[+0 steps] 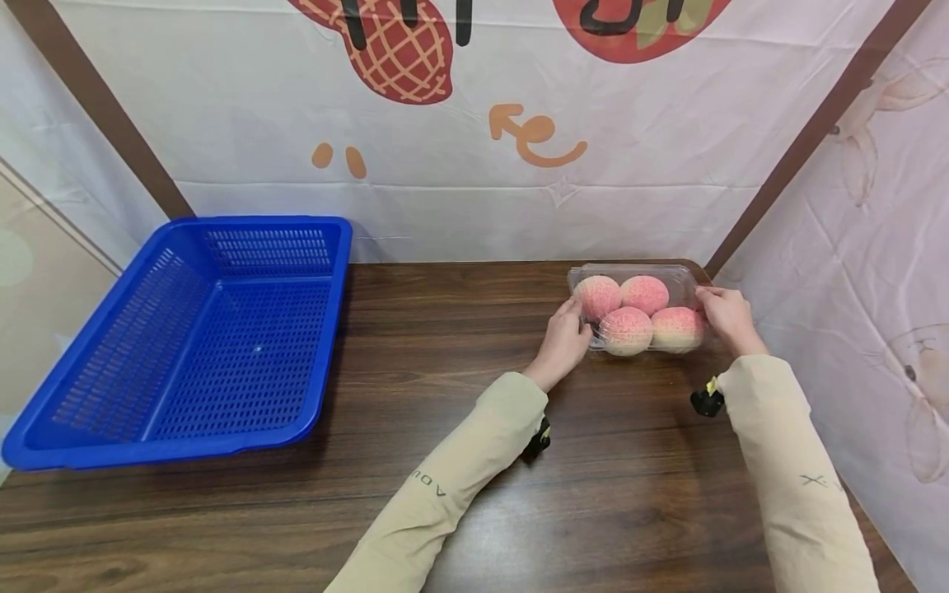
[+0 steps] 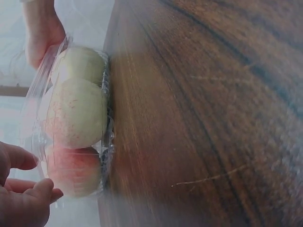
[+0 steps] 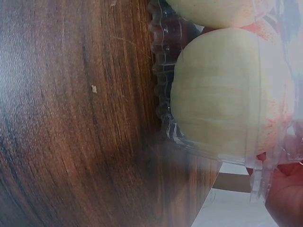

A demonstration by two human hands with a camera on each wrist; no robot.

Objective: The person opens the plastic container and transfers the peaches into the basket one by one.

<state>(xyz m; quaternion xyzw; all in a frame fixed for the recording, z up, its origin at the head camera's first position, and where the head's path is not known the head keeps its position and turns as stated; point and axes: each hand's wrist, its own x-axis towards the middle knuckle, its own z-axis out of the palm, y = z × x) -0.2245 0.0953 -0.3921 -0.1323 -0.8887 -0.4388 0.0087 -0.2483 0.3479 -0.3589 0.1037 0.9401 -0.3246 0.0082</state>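
A clear plastic clamshell box (image 1: pixel 685 280) with several pink-and-cream peaches (image 1: pixel 626 331) in it sits at the back right of the wooden table. My left hand (image 1: pixel 563 339) holds the box by its left end; in the left wrist view the thumb and bent fingers (image 2: pixel 43 189) are right at the lid's edge. At the other end my right hand (image 1: pixel 730 317) grips the box's right rim. The right wrist view shows that hand (image 3: pixel 289 194) partly, behind the clear plastic corner. The lid looks lowered over the peaches.
A large blue plastic basket (image 1: pixel 334 329) stands on the left of the table (image 1: pixel 415 371). Behind the table hangs a printed white cloth (image 1: pixel 460 214), and another cloth (image 1: pixel 838 329) borders the right side, close to the right arm.
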